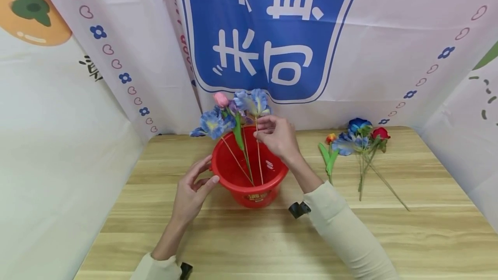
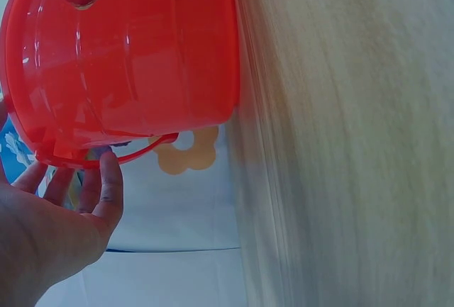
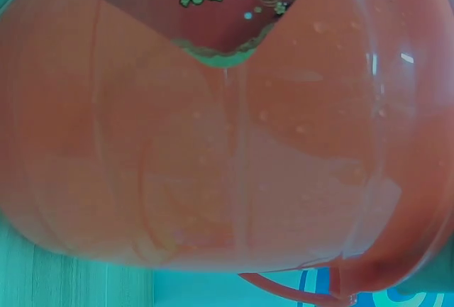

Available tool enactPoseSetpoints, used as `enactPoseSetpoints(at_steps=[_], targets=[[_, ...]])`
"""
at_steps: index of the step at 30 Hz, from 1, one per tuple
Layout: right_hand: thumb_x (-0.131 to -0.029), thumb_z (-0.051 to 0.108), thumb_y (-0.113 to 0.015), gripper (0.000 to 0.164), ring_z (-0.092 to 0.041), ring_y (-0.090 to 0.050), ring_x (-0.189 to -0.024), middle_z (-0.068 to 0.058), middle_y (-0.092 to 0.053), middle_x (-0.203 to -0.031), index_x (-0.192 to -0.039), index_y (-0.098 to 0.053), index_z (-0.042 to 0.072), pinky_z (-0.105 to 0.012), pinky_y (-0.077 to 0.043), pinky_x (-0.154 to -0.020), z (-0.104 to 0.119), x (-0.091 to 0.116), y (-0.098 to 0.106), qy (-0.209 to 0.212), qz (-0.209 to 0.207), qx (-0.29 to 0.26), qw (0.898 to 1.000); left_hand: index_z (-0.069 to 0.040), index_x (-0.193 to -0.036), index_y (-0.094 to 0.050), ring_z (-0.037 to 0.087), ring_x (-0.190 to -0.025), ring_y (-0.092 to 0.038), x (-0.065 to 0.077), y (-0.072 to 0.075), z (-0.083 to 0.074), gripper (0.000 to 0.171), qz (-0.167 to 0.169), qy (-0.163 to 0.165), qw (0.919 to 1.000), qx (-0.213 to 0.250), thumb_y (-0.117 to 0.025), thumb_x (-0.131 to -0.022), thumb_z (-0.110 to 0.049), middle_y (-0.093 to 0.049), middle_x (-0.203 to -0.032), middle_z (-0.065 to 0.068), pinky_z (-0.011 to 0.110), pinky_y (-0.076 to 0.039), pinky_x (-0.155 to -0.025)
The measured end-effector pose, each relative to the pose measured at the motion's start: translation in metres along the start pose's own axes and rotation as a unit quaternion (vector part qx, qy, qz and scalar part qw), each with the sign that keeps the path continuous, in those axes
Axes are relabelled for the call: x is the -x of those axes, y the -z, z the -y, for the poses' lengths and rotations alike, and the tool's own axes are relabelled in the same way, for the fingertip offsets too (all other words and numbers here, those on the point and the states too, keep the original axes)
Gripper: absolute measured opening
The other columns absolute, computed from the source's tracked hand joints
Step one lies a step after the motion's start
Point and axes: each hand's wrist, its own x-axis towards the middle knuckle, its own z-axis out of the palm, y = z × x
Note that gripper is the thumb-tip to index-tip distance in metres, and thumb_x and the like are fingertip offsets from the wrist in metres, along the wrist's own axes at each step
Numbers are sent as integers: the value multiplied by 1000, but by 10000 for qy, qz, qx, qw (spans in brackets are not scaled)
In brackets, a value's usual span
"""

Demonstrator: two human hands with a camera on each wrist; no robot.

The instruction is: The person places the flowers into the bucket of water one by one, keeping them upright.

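A red plastic bucket (image 1: 254, 198) stands upright on the table. My left hand (image 1: 190, 191) holds its rim at the left, by the handle joint; the left wrist view has these fingers (image 2: 110, 186) against the rim and handle. Over the bucket, my right hand (image 1: 278, 137) pinches the stem of a blue iris (image 1: 253, 103), whose lower end is inside the bucket. Another blue iris (image 1: 214, 123), a pink tulip (image 1: 221, 99) and a partly hidden purple flower (image 1: 235, 109) lean in the bucket. The bucket's wall (image 3: 213, 144) fills the right wrist view; no hand shows there.
To the right on the wooden table (image 1: 311, 245) lie a blue rose (image 1: 359, 124), a red rose (image 1: 380, 133), a blue iris (image 1: 348, 144) and an orange tulip (image 1: 330, 138) with green leaves. A printed cloth (image 1: 369, 68) hangs behind the table's back edge.
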Motion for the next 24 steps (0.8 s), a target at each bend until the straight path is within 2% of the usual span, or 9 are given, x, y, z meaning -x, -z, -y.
enactPoseSetpoints(at_steps=[7, 16, 20, 24], targets=[[-93, -2, -78, 33, -32, -79, -100, -19, -77, -112, -125, -74, -2, -38, -69, -81, 9, -3, 9, -4, -87, -651, 9978, -10, -153, -60, 9, -130, -63, 1, 0, -2, 59, 27, 28, 10000, 11, -76, -97, -1, -61, -152, 10, 19, -62, -95], [-94, 1, -79, 32, -30, -78, -102, -22, -77, -115, -126, -75, 0, -31, -67, -84, 35, -2, 21, 584, -318, -1228, 9902, -10, -153, -60, 9, -129, -63, 1, 0, -2, 59, 21, 2, 10000, 35, -76, -97, 0, -61, -152, 10, 19, -62, -94], [-95, 0, -78, 32, -30, -78, -99, -24, -76, -115, -127, -75, 0, -32, -68, -84, 50, 2, 18, 915, -289, -1441, 9849, -9, -152, -60, 8, -129, -63, 1, 0, -2, 59, 10, 5, 10000, 29, -76, -97, 0, -61, -152, 10, 19, -62, -94], [-95, 1, -78, 31, -28, -79, -99, -22, -77, -115, -126, -75, 0, -31, -67, -86, 62, 4, 8, 1212, -264, -1380, 9826, -9, -152, -60, 8, -129, -63, 1, 1, -1, 58, -1, -6, 10000, -8, -75, -97, -1, -61, -152, 10, 21, -62, -95]])
